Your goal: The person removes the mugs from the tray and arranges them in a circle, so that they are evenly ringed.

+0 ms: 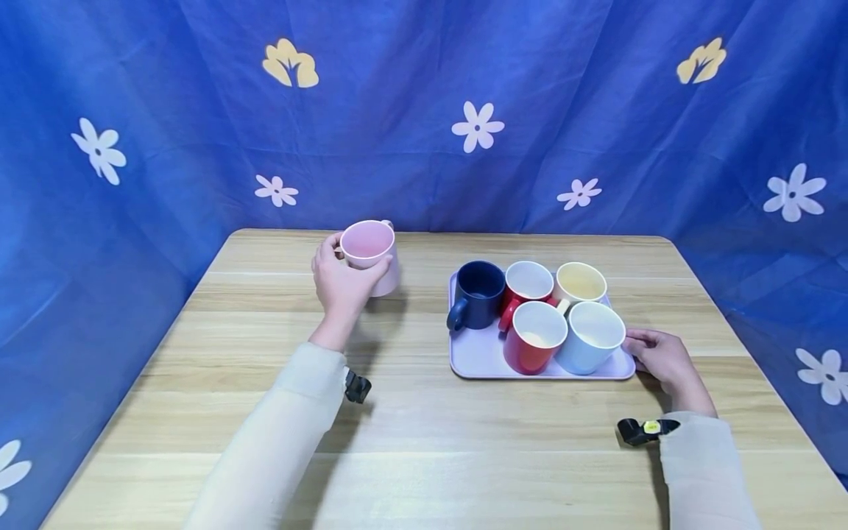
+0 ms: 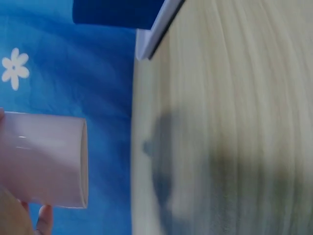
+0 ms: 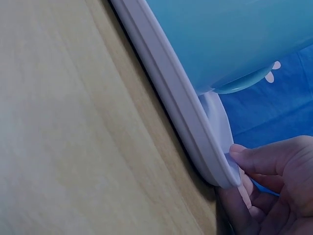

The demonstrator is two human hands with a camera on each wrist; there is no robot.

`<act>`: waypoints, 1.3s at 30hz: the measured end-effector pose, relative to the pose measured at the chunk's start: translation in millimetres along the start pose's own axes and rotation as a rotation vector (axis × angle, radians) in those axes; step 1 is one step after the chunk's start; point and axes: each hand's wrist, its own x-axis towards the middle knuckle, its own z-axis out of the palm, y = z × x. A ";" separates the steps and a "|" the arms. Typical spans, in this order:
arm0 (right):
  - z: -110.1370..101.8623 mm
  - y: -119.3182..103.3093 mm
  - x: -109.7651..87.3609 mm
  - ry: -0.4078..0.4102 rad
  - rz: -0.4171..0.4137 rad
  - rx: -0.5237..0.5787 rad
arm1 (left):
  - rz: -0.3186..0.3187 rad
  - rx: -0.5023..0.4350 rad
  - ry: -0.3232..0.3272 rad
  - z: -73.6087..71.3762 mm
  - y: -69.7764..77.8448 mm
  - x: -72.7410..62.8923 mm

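My left hand point(image 1: 341, 285) grips a pink mug point(image 1: 386, 274) from its left side near the back of the table, thumb across the front. In the left wrist view the mug point(image 2: 44, 156) has a gap between its base and the tabletop. At the right, my right hand point(image 1: 670, 364) pinches the right end of a pale lilac tray point(image 1: 478, 357). The right wrist view shows the thumb point(image 3: 264, 157) over the tray's rim and fingers below it. Closest to that hand stands a light blue mug point(image 1: 586, 342) on the tray.
Also upright on the tray are a navy mug point(image 1: 480, 302), a red mug point(image 1: 523, 357) in front, another red mug point(image 1: 509, 298) behind it, and a cream mug point(image 1: 586, 283). The wooden table point(image 1: 424, 456) ends at a blue flowered curtain point(image 1: 397, 110).
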 end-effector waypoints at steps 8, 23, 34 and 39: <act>0.3 0.5 -0.2 0.011 -0.001 -0.011 | -0.063 0.048 0.015 6.3 -15.9 9.5; 0.5 -2.6 -0.8 0.012 0.010 -0.017 | -0.122 0.119 0.007 26.8 -32.7 26.4; 1.3 -2.3 0.4 0.013 0.010 -0.023 | -0.194 0.167 0.027 33.3 -44.0 30.7; 0.4 -2.5 -0.3 0.019 0.003 -0.023 | -0.224 0.159 0.023 34.8 -46.3 32.2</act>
